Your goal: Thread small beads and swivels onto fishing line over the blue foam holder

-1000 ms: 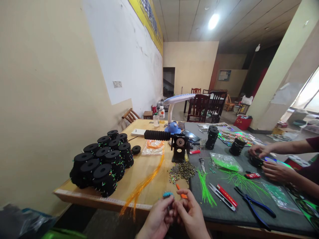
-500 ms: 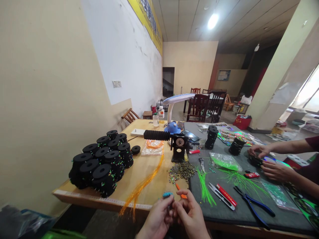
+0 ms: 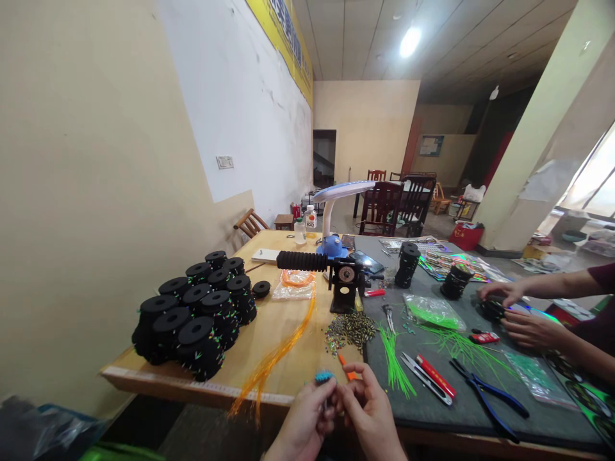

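Observation:
At the table's front edge, my left hand point(image 3: 307, 419) has its thumb and fingers pressed round a small bundle with a blue beaded end point(image 3: 323, 376) sticking up. My right hand point(image 3: 369, 410) almost touches it from the right, thumb and fingertips pinched together on something too small to make out. Just behind my right hand an orange tool point(image 3: 346, 366) lies partly hidden. Beyond are a heap of small dark and gold pieces point(image 3: 356, 328) and a black winding device point(image 3: 344, 285). Orange strands point(image 3: 283, 351) trail over the table edge to the left.
Black spools point(image 3: 196, 330) crowd the left of the table point(image 3: 120, 374). On the grey mat point(image 3: 432, 410) lie green strands point(image 3: 396, 362), snips point(image 3: 427, 379), a red lighter point(image 3: 436, 376) and blue-handled pliers point(image 3: 490, 394). Another person's hands point(image 3: 523, 314) work at the right. A lamp point(image 3: 331, 221) stands behind.
My hands have barely moved; the blue end sits very slightly to the right. At the right, the other person's hands have shifted a little on a black spool.

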The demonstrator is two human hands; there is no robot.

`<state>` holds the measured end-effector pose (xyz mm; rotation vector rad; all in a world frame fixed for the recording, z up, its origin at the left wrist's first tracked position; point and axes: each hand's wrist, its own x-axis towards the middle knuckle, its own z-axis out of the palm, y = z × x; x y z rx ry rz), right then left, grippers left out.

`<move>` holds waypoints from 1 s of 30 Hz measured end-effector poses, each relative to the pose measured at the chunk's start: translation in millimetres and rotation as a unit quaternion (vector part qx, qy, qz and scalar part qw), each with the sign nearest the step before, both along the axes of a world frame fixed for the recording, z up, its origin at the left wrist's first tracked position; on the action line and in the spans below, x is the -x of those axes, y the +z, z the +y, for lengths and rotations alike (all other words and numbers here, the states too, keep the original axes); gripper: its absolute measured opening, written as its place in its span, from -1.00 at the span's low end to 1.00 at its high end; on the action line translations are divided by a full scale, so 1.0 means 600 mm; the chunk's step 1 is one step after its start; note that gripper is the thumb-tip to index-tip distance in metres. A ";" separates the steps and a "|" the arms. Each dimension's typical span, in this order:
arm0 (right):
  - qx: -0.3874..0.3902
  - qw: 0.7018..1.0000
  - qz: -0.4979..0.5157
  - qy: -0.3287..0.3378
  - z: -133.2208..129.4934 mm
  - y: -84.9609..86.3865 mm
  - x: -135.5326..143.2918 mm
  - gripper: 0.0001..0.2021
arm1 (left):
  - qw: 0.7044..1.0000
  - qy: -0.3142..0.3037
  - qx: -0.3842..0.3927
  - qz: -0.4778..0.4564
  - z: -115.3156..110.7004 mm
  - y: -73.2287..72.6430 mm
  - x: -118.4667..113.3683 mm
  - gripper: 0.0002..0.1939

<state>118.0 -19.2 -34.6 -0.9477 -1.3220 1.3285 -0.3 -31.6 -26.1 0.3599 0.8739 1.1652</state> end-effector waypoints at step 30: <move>-0.058 0.972 -0.222 0.057 0.014 0.002 0.026 -0.66 | 0.953 0.233 -0.103 0.164 0.045 -0.025 0.016 -0.46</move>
